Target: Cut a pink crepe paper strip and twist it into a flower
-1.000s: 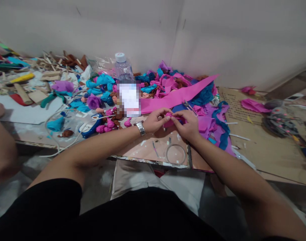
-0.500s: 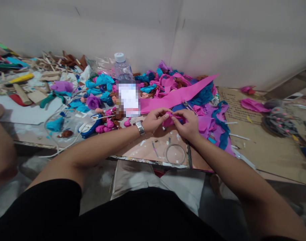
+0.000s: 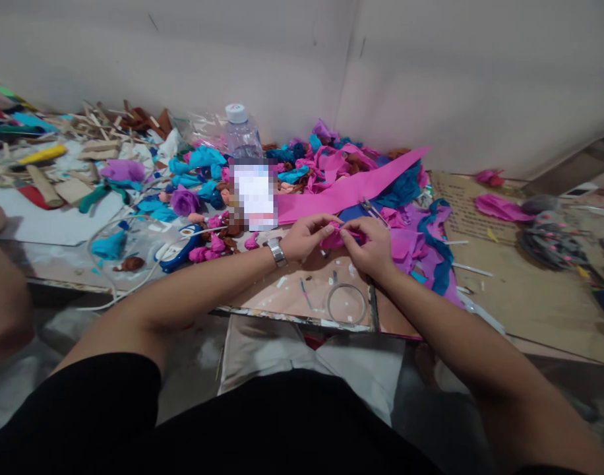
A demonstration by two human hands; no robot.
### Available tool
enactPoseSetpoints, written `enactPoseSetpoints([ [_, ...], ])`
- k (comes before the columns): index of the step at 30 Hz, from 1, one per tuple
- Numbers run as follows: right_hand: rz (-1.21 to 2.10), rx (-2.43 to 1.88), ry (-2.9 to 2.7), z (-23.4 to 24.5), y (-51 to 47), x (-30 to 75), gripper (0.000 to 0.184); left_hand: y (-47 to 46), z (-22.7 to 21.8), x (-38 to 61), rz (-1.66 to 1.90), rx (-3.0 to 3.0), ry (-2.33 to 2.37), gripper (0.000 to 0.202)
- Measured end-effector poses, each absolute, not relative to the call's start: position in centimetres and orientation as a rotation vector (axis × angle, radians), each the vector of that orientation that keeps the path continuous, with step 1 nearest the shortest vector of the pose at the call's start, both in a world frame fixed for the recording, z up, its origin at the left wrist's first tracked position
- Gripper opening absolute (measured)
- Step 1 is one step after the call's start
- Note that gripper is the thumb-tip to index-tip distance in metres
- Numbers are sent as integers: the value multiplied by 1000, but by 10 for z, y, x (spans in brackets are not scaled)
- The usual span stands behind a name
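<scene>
Between my two hands is a small gathered piece of pink crepe paper (image 3: pixel 335 236). My left hand (image 3: pixel 306 237), with a metal watch (image 3: pixel 277 252) on the wrist, pinches its left side between thumb and fingers. The right side is pinched by my right hand (image 3: pixel 372 245). Behind the hands stretches a long pink paper strip (image 3: pixel 341 189), and a pair of scissors or pliers (image 3: pixel 372 208) lies close to my right knuckles. A wire ring or roll of clear tape (image 3: pixel 346 303) rests on the table below them.
A clear bottle (image 3: pixel 242 135) stands behind a phone with a blurred screen (image 3: pixel 256 198). Crumpled paper flowers (image 3: pixel 185 200) crowd the left, near a blue-and-white device (image 3: pixel 177 249) with a cord. Wood scraps and tools lie farther left, beside another person's arm (image 3: pixel 5 290). Cardboard (image 3: pixel 524 277) covers the right.
My hands stay in nearly the same place, still pinching the pink paper, with only slight finger movement. The other person's arm at the left edge has shifted a little.
</scene>
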State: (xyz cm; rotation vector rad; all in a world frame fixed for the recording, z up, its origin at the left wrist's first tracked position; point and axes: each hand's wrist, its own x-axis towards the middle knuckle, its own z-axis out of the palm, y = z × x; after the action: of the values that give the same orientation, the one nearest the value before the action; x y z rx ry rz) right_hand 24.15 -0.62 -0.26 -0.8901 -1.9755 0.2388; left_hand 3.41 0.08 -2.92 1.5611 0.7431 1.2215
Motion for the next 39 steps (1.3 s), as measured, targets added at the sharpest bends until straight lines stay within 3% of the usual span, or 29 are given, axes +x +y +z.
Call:
enactPoseSetpoints([
  [39,333,-931,-1952,-3,-6,240,17,-4,-24,34,1194,1533,832,54],
])
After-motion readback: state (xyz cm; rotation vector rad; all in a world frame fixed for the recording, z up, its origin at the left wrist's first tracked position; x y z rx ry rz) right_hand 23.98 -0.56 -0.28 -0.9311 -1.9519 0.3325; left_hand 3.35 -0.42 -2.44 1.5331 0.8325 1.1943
